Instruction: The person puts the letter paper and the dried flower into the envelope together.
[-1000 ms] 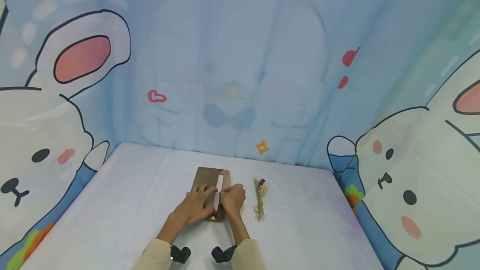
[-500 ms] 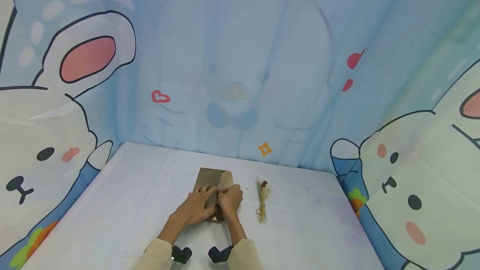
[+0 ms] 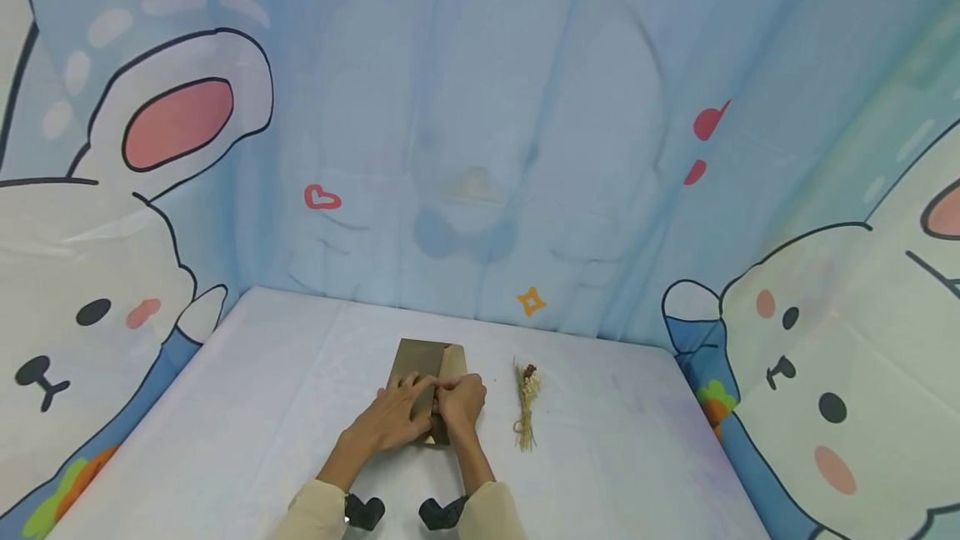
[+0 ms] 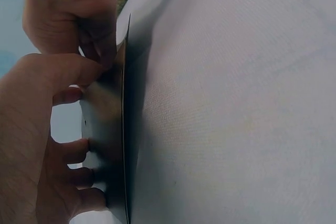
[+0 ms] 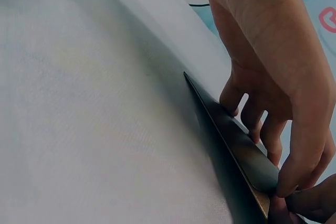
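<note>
Near six o'clock of the head view, on a broad table covered in white cloth [image 3: 615, 440], lies a flat rectangular sheet of golden-brown, paper-like material [image 3: 422, 359], with a paler gold folded strip [image 3: 454, 361] along its three o'clock side. Taking the sheet as clock centre, the person's left hand [image 3: 393, 415] rests on it toward eight o'clock, fingers spread and slightly bent, tips pressing the surface and gripping nothing. Near three o'clock, the right hand [image 3: 462, 400] has its fingers curled in tightly, pinching at the strip; exactly what sits between the fingertips is hidden.

Farther out at three o'clock, apart from the right hand, lies a slim bundle of dried flowers with straw-coloured stems [image 3: 527, 407], its heads toward twelve. Toward six o'clock, two angular black pieces [image 3: 365, 512] sit at the wrists beside cream sleeves [image 3: 315, 515]. Beyond the table hangs a pale blue cloth backdrop [image 3: 480, 90], printed with a red heart outline [image 3: 322, 197] toward eleven and an orange four-pointed star [image 3: 532, 302] toward two.
</note>
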### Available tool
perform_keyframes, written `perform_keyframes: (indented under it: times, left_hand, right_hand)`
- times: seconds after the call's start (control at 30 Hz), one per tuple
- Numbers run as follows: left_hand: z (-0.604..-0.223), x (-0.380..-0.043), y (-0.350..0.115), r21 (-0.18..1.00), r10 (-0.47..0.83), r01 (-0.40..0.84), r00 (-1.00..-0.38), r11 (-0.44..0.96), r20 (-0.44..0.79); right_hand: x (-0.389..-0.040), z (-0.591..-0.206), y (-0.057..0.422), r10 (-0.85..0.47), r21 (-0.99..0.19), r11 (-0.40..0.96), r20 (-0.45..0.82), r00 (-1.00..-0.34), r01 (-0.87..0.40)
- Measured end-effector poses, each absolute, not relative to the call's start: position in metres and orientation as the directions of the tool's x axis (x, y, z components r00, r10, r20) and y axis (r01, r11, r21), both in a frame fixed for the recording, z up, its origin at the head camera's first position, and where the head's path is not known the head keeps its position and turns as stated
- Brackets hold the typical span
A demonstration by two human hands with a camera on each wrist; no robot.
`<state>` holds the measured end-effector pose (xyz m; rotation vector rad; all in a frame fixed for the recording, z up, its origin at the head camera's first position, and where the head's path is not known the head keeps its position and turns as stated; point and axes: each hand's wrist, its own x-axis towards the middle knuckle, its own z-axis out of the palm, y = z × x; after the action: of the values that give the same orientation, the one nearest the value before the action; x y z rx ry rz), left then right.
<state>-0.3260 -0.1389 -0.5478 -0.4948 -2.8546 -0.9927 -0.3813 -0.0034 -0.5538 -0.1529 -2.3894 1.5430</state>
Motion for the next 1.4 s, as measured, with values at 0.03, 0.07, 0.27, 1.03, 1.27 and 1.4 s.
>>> perform_keyframes:
  times: [0.03, 0.07, 0.27, 1.03, 1.27, 1.4]
  left_hand:
    - [-0.548, -0.326, -0.138, 0.59, 0.278, 0.328, -0.944, 0.738, 0.177]
    - [-0.548, -0.326, -0.137, 0.588, 0.278, 0.328, -0.944, 0.74, 0.177]
    - [-0.546, -0.323, -0.136, 0.58, 0.268, 0.317, -0.948, 0.75, 0.171]
    - [-0.542, -0.314, -0.14, 0.623, 0.298, 0.347, -0.936, 0.701, 0.186]
    - [-0.543, -0.312, -0.142, 0.628, 0.298, 0.342, -0.938, 0.699, 0.178]
    - [-0.542, -0.313, -0.137, 0.63, 0.304, 0.346, -0.936, 0.695, 0.178]
  right_hand:
    - [-0.382, -0.554, -0.002, 0.237, -0.907, 0.415, 0.18, -0.955, -0.068]
    - [-0.382, -0.554, 0.0, 0.224, -0.91, 0.408, 0.175, -0.959, -0.071]
    - [-0.383, -0.549, 0.015, 0.029, -0.933, 0.353, 0.083, -0.996, -0.068]
    - [-0.372, -0.553, 0.117, 0.484, -0.74, 0.669, 0.507, -0.713, -0.072]
    - [-0.37, -0.569, 0.131, 0.49, -0.752, 0.658, 0.468, -0.736, -0.04]
    - [-0.37, -0.573, 0.139, 0.502, -0.752, 0.659, 0.462, -0.732, -0.022]
